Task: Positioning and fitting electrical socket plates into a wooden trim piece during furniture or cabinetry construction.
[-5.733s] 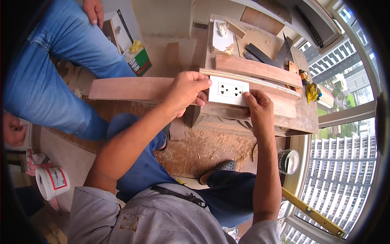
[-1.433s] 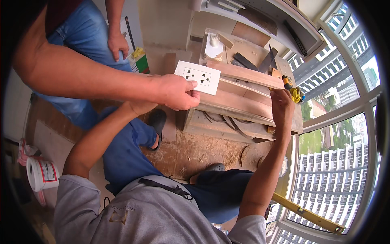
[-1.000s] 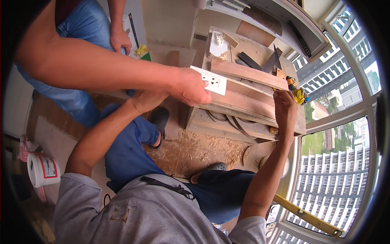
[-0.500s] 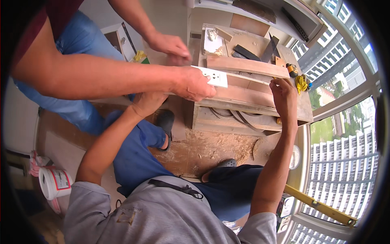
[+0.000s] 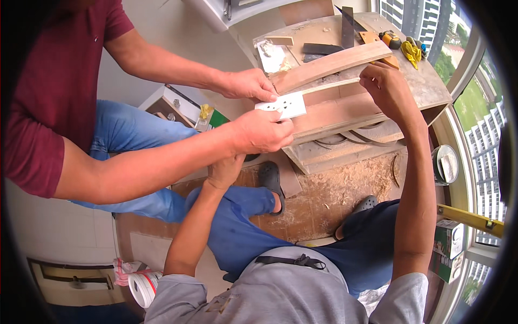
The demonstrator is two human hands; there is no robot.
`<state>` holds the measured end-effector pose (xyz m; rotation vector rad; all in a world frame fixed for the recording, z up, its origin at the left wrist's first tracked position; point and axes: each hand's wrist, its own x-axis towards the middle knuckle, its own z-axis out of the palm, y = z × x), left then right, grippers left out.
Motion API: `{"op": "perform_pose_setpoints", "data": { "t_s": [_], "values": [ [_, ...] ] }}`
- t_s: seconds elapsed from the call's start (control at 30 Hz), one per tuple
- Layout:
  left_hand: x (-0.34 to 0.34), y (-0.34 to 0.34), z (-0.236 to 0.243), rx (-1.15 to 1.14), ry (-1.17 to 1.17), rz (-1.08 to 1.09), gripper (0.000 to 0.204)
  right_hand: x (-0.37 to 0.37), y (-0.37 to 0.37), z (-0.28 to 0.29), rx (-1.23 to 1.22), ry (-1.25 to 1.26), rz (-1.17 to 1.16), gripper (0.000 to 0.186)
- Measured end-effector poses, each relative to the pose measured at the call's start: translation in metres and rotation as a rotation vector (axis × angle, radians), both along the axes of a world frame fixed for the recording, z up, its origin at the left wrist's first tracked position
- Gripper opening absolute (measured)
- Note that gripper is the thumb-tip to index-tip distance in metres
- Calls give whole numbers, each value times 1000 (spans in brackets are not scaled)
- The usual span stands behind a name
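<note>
Both co-worker hands [image 5: 259, 132] pinching plate [image 5: 281, 105]

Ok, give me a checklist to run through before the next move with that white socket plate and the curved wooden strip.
1. White rectangular socket plate held firmly: ok, pinched by the co-worker's hand.
2. Long curved wooden strip steadied at both ends: ok, the co-worker's other hand is at one end and the right hand at the other.
3. Left hand away from the plate: ok, it sits below the co-worker's forearm.
4. Plate square to the strip: cannot tell, the fisheye bends edges.
5. Plywood bench top free behind the strip: not ok, a yellow tool lies there.
</note>
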<state>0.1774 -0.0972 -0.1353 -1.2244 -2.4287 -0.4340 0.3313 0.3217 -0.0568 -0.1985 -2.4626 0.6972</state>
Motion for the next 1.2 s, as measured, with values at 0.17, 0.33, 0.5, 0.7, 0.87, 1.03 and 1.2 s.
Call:
{"op": "perform_pose_setpoints", "data": {
  "t_s": [0.17,0.33,0.5,0.7,0.87,1.03,1.2],
  "values": [
    [-4,-4,-6,38,21,-20,44,-1,-4,-2,-17,-46,-31,16],
    [-2,-6,-5,-20,42,-26,47,-3,-3,-4,15,-56,-32,18],
    [1,-1,-2,43,66,-65,53,-4,-6,-1,-39,-73,-33,17],
    [-6,-8,-20,-55,-8,-24,53,-4,4,-2,5,-21,-26,16],
    [-8,-8,-27,-152,107,-43,51,-3,6,-4,-3,3,-17,16],
    [-10,4,-17,-56,195,-76,51,-7,-2,0,-56,-44,23,17],
    [-5,2,-9,-126,195,-24,55,-8,-18,0,-96,-46,116,14]
  ]
}}
